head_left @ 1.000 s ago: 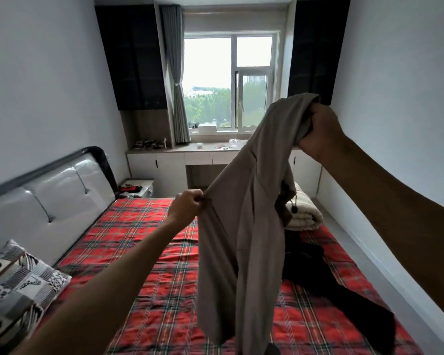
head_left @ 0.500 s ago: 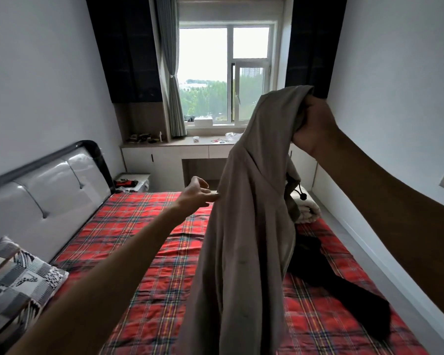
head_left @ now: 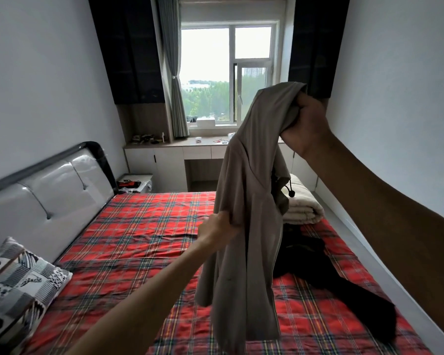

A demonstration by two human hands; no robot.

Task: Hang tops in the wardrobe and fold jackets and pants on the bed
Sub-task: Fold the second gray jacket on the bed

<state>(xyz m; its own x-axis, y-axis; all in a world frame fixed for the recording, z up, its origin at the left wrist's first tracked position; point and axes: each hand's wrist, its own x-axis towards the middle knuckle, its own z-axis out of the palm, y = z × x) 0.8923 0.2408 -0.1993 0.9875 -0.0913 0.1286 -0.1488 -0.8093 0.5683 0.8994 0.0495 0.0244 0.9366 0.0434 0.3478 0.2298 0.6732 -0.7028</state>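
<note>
A grey-beige garment (head_left: 246,201) with a drawstring toggle hangs in the air over the bed (head_left: 144,239), which has a red plaid sheet. My right hand (head_left: 305,124) grips its top end, raised high near the window. My left hand (head_left: 218,233) pinches the garment's left edge lower down, above the middle of the bed. A black garment (head_left: 326,275) lies spread on the right side of the bed, partly hidden behind the hanging cloth.
A folded cream blanket (head_left: 303,208) sits at the bed's far right corner. A patterned pillow (head_left: 16,285) leans near the padded headboard (head_left: 49,196) on the left. A low cabinet (head_left: 169,160) with small items runs under the window. A narrow floor strip runs along the right wall.
My left hand had let go of the garment half a second ago and now pinches its left edge lower down. My right hand still holds the top up.
</note>
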